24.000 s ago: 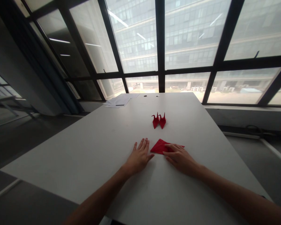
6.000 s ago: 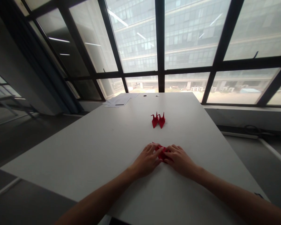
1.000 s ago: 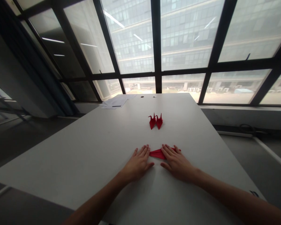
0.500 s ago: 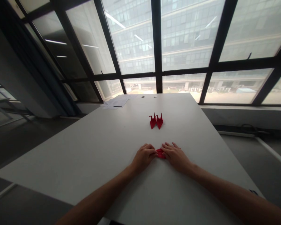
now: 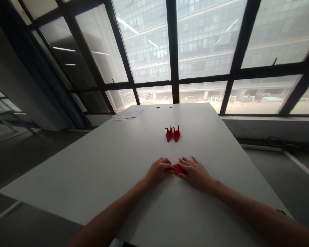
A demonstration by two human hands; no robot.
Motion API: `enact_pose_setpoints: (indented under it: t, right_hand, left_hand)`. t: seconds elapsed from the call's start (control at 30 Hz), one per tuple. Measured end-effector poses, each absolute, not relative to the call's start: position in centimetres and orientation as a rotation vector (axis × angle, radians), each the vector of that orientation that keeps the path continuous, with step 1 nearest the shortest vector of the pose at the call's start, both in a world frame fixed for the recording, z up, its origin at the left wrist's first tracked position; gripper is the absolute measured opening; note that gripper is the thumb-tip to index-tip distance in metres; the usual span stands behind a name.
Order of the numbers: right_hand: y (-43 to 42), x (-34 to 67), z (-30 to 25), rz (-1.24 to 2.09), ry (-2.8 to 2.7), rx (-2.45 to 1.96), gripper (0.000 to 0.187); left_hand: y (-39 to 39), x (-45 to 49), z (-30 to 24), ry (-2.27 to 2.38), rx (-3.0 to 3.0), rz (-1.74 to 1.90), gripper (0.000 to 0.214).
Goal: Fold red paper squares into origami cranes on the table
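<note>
A folded piece of red paper (image 5: 178,168) lies on the white table (image 5: 118,161) between my two hands, mostly covered by them. My left hand (image 5: 158,170) has its fingers curled and pinches the paper's left end. My right hand (image 5: 194,172) lies over the paper's right part, fingers stretched and pressing it down. Two finished red paper cranes (image 5: 172,133) stand side by side farther back on the table, well clear of both hands.
A stack of white sheets (image 5: 128,113) lies at the table's far left corner, with two small dark dots (image 5: 164,107) near the far edge. Tall windows with black frames (image 5: 173,51) run behind the table. Grey floor lies on both sides.
One second ago both hands lay flat beside a long red strip. Since then my left hand has curled onto the paper and the visible red part has shrunk to a small patch.
</note>
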State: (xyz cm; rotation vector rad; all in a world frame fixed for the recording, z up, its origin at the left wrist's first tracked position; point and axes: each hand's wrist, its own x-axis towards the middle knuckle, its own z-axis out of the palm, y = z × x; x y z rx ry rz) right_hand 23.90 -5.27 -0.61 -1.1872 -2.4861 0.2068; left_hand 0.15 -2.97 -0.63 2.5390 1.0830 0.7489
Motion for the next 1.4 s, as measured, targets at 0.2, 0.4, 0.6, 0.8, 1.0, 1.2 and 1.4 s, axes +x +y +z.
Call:
enact_pose_setpoints:
  t: [0.2, 0.4, 0.6, 0.8, 1.0, 1.2, 1.4]
  right_hand:
    - [-4.8, 23.9, -0.7, 0.189, -2.479, -1.167, 0.036]
    - [-4.1, 23.7, -1.1, 0.157, -2.356, -1.211, 0.036]
    - [-4.7, 23.5, -1.6, 0.243, -2.524, -1.061, 0.051]
    - [-5.4, 23.9, -1.0, 0.313, -2.65, -1.083, 0.064]
    - [-5.8, 24.0, -0.6, 0.318, -2.676, -1.08, 0.073]
    - [-5.8, 24.1, -0.8, 0.303, -2.692, -1.085, 0.077]
    - [-5.7, 24.1, -1.0, 0.315, -2.676, -1.08, 0.078]
  left_hand:
    - [-2.9, 0.1, -0.5, 1.024, 2.574, 0.723, 0.017]
    - [-2.9, 0.8, -1.0, 1.1, 2.569, 0.777, 0.018]
    - [-3.4, 1.2, -0.5, 1.153, 2.642, 0.737, 0.022]
    - [-4.6, 1.5, 0.0, 1.242, 2.701, 0.624, 0.03]
    - [-6.6, 1.7, -0.3, 1.246, 2.794, 0.259, 0.062]
    - [-8.3, -0.6, 1.0, 1.405, 2.709, -0.022, 0.074]
    - [-8.9, -3.5, 0.5, 1.568, 2.644, 0.023, 0.064]
